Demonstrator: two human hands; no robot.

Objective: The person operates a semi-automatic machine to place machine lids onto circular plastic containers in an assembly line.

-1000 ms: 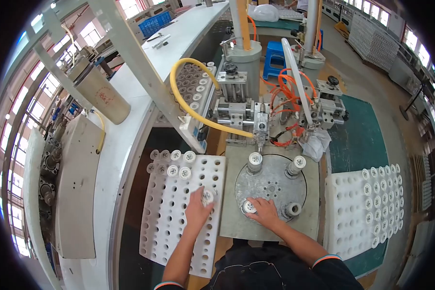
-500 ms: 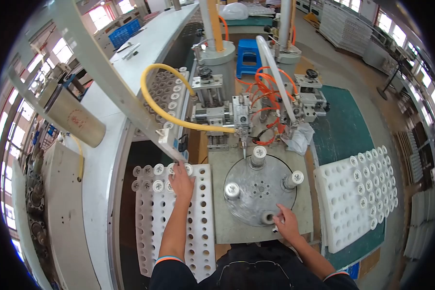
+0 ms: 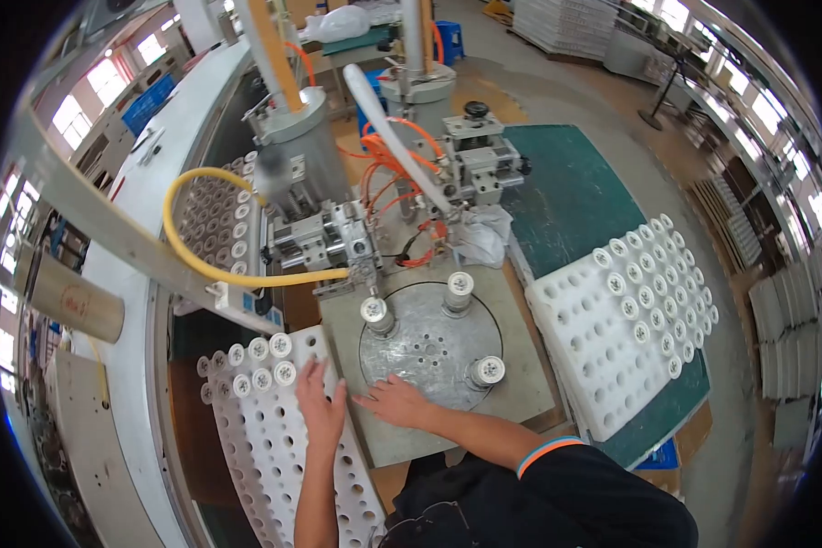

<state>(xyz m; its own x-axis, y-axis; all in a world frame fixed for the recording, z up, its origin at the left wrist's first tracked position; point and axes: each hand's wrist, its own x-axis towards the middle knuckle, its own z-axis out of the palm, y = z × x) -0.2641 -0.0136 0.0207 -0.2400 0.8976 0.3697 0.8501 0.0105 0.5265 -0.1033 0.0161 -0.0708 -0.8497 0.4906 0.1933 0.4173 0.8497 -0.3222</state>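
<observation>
My left hand (image 3: 321,406) is over the right edge of the left white foam tray (image 3: 288,457), thumb and fingers apart, with no part visible between them. My right hand (image 3: 397,403) reaches across the near left edge of the round metal turntable (image 3: 425,373). Its fingers are stretched toward my left hand and hide the plate beneath. Three holders on the turntable carry round white parts: one at left (image 3: 374,311), one at the back (image 3: 459,284), one at right (image 3: 488,370). More round white parts (image 3: 285,373) sit in the left tray's far rows.
Behind the turntable stand a pneumatic unit (image 3: 324,239) with a yellow hose (image 3: 178,239) and a second unit (image 3: 480,155) with orange tubes. A white tray (image 3: 580,352) of round parts lies on a green board (image 3: 566,192) at right. A slanted post (image 3: 110,215) crosses at left.
The view has turned, shifting the turntable left. My left hand has drawn back from the tray's far parts. My right hand has swung left, from beside the near holder toward my left hand.
</observation>
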